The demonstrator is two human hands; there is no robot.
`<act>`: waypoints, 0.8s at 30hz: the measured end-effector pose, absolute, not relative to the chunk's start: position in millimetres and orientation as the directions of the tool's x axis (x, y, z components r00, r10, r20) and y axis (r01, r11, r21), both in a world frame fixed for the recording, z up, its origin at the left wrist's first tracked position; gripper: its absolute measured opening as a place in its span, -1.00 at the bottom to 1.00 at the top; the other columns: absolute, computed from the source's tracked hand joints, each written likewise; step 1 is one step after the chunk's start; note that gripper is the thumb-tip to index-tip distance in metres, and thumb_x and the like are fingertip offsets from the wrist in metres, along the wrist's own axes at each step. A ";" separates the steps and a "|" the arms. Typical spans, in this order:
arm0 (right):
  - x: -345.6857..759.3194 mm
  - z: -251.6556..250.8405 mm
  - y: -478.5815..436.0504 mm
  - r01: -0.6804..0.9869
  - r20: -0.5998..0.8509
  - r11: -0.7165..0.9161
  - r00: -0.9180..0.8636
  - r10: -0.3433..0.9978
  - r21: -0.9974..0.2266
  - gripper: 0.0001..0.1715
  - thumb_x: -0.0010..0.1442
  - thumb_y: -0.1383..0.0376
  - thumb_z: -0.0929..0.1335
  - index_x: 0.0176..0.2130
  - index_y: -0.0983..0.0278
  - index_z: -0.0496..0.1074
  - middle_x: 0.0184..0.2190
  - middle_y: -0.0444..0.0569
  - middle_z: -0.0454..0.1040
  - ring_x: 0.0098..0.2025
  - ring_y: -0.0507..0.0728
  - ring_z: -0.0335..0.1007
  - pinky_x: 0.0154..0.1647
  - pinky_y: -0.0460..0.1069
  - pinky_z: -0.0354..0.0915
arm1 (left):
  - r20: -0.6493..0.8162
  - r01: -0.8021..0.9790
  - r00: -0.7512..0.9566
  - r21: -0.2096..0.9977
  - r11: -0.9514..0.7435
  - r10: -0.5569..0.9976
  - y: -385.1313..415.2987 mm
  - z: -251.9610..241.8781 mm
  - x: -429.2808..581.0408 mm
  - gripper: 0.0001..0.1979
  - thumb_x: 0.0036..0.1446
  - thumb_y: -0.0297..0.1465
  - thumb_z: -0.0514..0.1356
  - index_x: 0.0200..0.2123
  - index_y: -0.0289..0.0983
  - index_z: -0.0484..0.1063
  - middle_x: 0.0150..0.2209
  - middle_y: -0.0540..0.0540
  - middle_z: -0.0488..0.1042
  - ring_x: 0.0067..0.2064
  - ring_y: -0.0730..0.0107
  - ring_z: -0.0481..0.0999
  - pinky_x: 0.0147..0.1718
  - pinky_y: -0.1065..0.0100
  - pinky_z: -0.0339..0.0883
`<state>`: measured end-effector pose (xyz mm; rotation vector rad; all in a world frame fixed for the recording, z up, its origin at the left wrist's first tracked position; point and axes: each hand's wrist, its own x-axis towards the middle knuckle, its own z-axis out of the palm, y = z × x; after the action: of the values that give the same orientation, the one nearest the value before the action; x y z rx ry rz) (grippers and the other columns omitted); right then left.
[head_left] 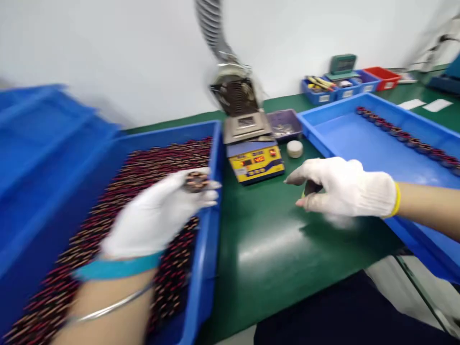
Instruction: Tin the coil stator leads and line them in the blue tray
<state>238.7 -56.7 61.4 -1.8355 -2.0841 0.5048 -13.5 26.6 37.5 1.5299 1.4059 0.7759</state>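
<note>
My left hand (161, 211), in a white glove with a teal cuff, pinches a small round copper-and-black part (196, 182) above the right side of a deep blue bin (203, 268). Many dark parts with red and copper-coloured bits (132, 211) fill that bin. Over the green bench, my right hand (334, 189) wears a white glove with a yellow cuff. Its thumb and forefinger are apart, with nothing visible between the tips; a small yellowish patch under the fingers is too blurred to name.
A yellow-and-blue device with a red display (257, 160) stands mid-bench below a grey exhaust hose (212, 26). Beside it are a round white tub (294, 148) and a grey bin (285, 120). A shallow blue tray (345, 134) on the right holds a row of round parts (406, 136).
</note>
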 end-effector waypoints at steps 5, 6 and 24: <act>178.4 33.3 -25.5 0.748 0.154 0.298 -0.259 0.954 -0.593 -0.22 -0.05 0.03 0.46 0.15 0.02 0.32 0.08 -0.06 0.41 -0.04 0.25 0.44 -0.22 0.10 0.35 | -0.184 -0.135 0.422 0.955 0.262 0.888 3.4 23.2 -6.4 -0.70 0.10 -0.31 0.18 -0.10 -0.29 0.48 -0.16 -0.18 0.55 -0.22 0.21 0.55 -0.18 0.16 0.45; 176.2 26.7 -21.2 0.730 0.164 0.309 -0.264 0.950 -0.610 -0.31 -0.03 0.06 0.45 0.11 0.06 0.36 0.06 -0.06 0.42 -0.02 0.24 0.42 -0.18 0.10 0.36 | -0.187 -0.178 0.454 0.939 0.294 0.871 1.8 17.2 -1.5 -0.71 0.08 -0.34 0.21 -0.11 -0.30 0.48 -0.12 -0.18 0.54 -0.17 0.18 0.55 -0.14 0.16 0.45; 190.5 7.4 -14.5 0.613 0.097 0.266 -0.295 0.951 -0.744 -0.52 -0.01 0.28 0.41 -0.03 0.14 0.42 -0.06 -0.07 0.49 -0.18 0.12 0.48 -0.23 0.01 0.41 | -0.281 -0.132 0.434 0.920 0.369 0.856 -6.5 9.3 5.8 -0.50 0.10 -0.41 0.27 0.12 -0.29 0.32 0.01 -0.23 0.48 0.04 0.13 0.49 0.04 0.11 0.40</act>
<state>190.5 -14.5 7.4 -1.4077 -2.0008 0.8137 5.8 -6.5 9.3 0.9831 0.8988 0.7574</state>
